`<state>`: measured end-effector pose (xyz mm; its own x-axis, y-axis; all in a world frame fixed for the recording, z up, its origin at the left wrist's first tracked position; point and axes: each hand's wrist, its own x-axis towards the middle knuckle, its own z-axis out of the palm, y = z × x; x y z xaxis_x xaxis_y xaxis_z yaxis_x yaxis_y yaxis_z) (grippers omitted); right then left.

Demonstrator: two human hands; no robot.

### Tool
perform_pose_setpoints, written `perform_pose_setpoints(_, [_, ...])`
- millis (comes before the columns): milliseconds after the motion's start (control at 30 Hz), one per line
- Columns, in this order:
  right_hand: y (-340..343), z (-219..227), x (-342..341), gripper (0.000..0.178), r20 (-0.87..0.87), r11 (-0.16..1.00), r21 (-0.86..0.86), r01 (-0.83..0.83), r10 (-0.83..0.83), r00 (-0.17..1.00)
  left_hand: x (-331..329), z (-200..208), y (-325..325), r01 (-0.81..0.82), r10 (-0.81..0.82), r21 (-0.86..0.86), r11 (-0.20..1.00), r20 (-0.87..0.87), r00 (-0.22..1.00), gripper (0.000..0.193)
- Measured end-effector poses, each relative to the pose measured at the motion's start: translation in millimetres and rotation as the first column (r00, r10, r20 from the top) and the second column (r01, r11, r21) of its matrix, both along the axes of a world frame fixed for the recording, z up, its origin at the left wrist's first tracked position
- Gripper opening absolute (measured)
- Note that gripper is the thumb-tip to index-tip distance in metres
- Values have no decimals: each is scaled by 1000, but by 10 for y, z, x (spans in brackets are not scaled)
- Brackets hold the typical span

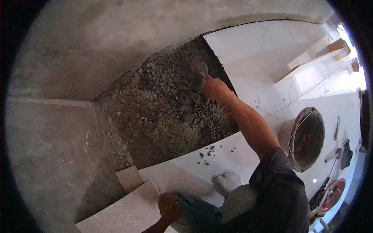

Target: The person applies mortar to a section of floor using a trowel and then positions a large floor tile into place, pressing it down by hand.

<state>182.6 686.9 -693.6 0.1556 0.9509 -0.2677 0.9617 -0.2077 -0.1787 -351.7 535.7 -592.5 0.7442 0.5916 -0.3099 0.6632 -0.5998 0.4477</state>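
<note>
My right hand [214,87] reaches out over a patch of dark, crumbly mortar [167,105] and is closed on a trowel [200,69]. Its blade is blurred and lies low over the far part of the mortar, near the edge of the laid tiles. My left hand [169,206] is at my bent knee, its fingers curled in and nothing visible in them. Below it lies a tile [124,207] with its ridged back facing up. A smaller tile piece [130,178] sits beside that, at the mortar's near left corner.
Bare grey walls [97,50] bound the mortar at left and back. Glossy white tiles [256,42] cover the floor. At right stand a bucket [285,136] with a wire handle, a mallet [336,155] and a reddish basin [335,194]. A thin string [291,103] crosses the tiles.
</note>
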Motion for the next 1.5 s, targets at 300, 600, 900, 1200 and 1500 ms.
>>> perform_pose_setpoints(300, [140, 947, 359, 18, 216, 976, -167, -140, 175, 961, 134, 75, 114, -96, 52, -228, 969, -189, 981, 35])
perform_pose_setpoints(600, [1365, 1295, 424, 48, 353, 785, -480, 391, -235, 906, 29, -26, 98, -134, 137, -66, 989, 43, 990, 27])
perform_pose_setpoints(900, [1646, 1149, 584, 38, 472, 661, -634, 401, -79, 878, 41, -5, 118, -161, 167, -114, 980, 40, 985, 23])
perform_pose_setpoints(1200, [1207, 1417, -193, 27, 471, 570, -646, 508, -227, 853, 4, -73, 47, -208, 214, -66, 976, 124, 969, 21])
perform_pose_setpoints(1500, [814, 1898, -364, 19, 134, 674, -713, 193, -139, 981, -78, -44, -6, -250, 263, -90, 964, 180, 948, 26])
